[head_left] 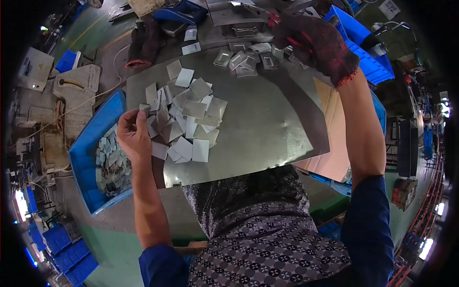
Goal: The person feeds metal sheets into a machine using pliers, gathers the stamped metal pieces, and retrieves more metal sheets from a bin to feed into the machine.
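Note:
My bare left hand (pixel 135 134) is closed, thumb against fingers, on a small grey metal plate (pixel 144 108) at the left edge of the metal table (pixel 258 124). Right beside it lies a loose pile of flat rectangular metal plates (pixel 193 109). My right hand (pixel 318 45), in a dark and red knitted glove, reaches over the table's far right edge. Its fingers bend around a red-tipped thing too small to make out. Near it, at the far edge, lie several plates with a raised or recessed rectangle (pixel 246 61).
A blue bin (pixel 86 158) of metal pieces stands left of the table. An empty dark glove (pixel 143 43) lies at the far left. Cardboard (pixel 325 129) lies at the right, a blue crate (pixel 363 52) beyond it. Machine parts (pixel 234 16) stand at the far edge.

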Motion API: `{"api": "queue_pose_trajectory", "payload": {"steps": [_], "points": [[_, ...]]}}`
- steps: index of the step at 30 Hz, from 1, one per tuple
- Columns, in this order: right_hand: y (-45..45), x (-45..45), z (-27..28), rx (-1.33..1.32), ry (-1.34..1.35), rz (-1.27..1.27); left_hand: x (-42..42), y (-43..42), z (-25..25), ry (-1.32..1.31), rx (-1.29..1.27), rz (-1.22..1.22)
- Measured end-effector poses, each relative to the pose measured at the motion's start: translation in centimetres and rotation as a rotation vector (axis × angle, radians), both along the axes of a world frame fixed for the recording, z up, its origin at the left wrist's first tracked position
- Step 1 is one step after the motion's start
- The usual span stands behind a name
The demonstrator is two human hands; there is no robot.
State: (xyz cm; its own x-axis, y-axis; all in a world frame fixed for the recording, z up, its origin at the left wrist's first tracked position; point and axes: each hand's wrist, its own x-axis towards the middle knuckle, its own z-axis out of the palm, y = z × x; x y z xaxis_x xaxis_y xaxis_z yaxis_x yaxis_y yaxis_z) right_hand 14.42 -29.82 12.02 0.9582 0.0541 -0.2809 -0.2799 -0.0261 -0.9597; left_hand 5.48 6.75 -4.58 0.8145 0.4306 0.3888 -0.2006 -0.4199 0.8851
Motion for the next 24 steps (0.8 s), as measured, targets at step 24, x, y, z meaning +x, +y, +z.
{"api": "queue_pose_trajectory", "payload": {"steps": [24], "points": [[-3.6,-7.1,-6.9,0.257,0.106,0.408,4.4,-9.5,4.9,0.131,0.923,-0.365]]}}
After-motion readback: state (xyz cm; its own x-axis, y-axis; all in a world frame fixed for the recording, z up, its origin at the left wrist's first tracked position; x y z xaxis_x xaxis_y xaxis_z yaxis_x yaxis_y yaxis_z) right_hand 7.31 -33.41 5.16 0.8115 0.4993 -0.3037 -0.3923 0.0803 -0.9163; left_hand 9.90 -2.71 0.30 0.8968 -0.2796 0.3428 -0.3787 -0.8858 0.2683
